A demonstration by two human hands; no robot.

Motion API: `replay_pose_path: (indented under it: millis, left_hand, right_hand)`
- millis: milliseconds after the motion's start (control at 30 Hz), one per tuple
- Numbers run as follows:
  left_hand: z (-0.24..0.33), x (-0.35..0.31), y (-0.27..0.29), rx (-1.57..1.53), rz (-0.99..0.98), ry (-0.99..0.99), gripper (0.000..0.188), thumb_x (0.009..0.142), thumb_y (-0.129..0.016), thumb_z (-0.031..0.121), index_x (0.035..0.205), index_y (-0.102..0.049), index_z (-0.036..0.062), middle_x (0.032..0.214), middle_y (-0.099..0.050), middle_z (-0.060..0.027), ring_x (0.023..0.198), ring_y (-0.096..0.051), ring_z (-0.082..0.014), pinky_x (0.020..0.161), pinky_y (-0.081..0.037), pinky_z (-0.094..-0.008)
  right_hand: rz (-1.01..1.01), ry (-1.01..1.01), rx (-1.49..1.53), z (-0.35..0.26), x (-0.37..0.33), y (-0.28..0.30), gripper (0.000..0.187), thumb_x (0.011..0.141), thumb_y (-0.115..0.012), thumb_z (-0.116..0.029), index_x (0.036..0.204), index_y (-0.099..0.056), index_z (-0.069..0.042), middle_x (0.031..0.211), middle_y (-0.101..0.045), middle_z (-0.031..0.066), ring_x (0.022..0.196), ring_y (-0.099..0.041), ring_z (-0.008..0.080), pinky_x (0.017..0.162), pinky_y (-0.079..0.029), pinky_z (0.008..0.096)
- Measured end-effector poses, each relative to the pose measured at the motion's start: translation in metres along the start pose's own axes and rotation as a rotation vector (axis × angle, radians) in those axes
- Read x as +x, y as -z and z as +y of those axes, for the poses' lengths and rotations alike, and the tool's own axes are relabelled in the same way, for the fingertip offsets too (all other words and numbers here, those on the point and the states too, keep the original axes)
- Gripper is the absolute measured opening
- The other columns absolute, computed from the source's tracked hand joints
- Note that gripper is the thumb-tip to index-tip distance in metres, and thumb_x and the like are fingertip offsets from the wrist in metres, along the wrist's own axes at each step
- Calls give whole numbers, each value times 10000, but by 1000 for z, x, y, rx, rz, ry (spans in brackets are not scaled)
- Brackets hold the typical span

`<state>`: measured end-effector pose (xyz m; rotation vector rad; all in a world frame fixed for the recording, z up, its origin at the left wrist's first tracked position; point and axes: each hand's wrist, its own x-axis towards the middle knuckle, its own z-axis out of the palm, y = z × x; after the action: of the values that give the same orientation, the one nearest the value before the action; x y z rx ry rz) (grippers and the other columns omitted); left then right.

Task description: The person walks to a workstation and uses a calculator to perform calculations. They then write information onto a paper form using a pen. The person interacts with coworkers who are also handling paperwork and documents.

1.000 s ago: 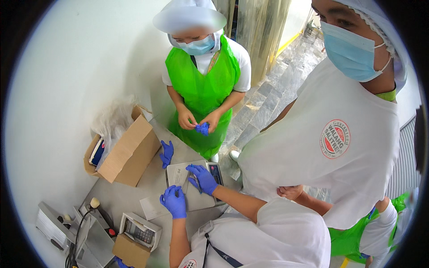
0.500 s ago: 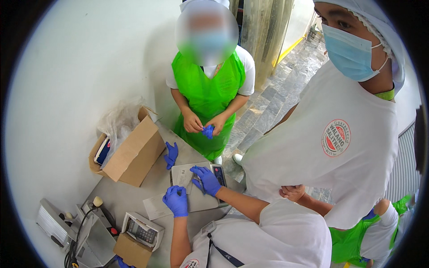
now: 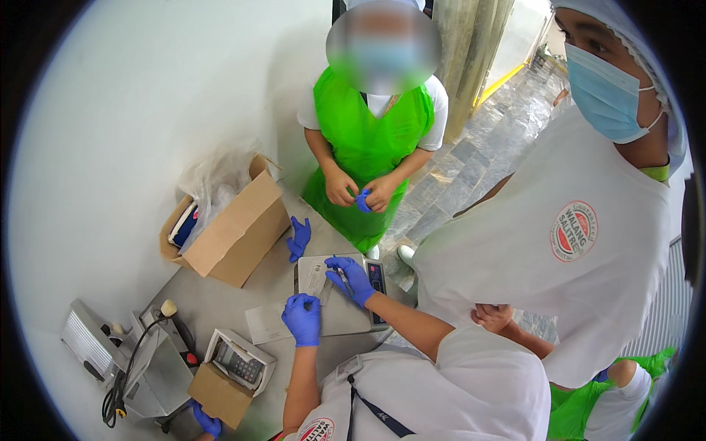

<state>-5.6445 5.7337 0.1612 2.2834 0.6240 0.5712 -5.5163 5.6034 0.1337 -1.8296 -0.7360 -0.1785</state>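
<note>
Both my hands wear blue gloves over the small table scale. My right hand (image 3: 351, 281) is closed around a slim dark pen (image 3: 342, 277), resting over a printed paper slip (image 3: 315, 273) on the scale's plate (image 3: 346, 312). Beside it, my left hand (image 3: 301, 320) is curled shut at the plate's near left edge. What its fingers hold, if anything, is hidden. A white sheet (image 3: 266, 323) lies left of that hand, partly under the scale's edge. Farther back, a loose blue glove (image 3: 298, 239) lies on the table.
An open cardboard box (image 3: 234, 239) with plastic wrap stands back left. A boxed keypad device (image 3: 241, 361) and a grey metal machine (image 3: 151, 367) with a cable sit nearer. Across the table, a co-worker in a green apron (image 3: 368, 143) handles a blue glove; another person (image 3: 544, 242) stands right.
The whole view has shifted, so things sit farther right. My right fingers have moved slightly around the pen. More of another gloved hand shows at the lower left.
</note>
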Motion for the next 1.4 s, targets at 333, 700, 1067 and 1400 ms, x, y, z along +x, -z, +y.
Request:
replay_pose_path:
  millis: [333,700,1067,1400]
  left_hand:
    - [-3,-4,0,29,-15,-46,82,694,-704,160,772,-682,146,949,-643,-73,923,-593,-275,818,-441,-403]
    - [6,-4,5,76,-5,7,327,703,-726,141,1011,-633,87,1046,-629,-127,968,-594,-305,867,-462,-395]
    - [12,-37,17,253,-135,-134,420,771,-673,220,1171,-583,131,1119,-560,-86,1080,-513,-263,950,-343,-435]
    - [26,-48,12,442,-307,-147,553,806,-651,250,1329,-505,143,997,-559,-82,974,-537,-228,940,-336,-432]
  right_hand:
    - [74,-102,169,17,7,-21,403,788,-660,54,1162,-558,-54,1025,-582,91,856,-574,188,771,-479,283]
    - [69,-223,196,8,10,-14,365,804,-581,39,1161,-575,-40,976,-587,108,874,-579,192,792,-470,289]
    - [8,-390,604,3,14,2,134,958,-506,-193,975,-535,-64,859,-573,1,711,-471,50,629,-395,204]
    - [-186,-279,390,-1,4,-30,208,835,-681,-83,700,-526,-47,639,-529,-6,595,-453,61,543,-391,237]
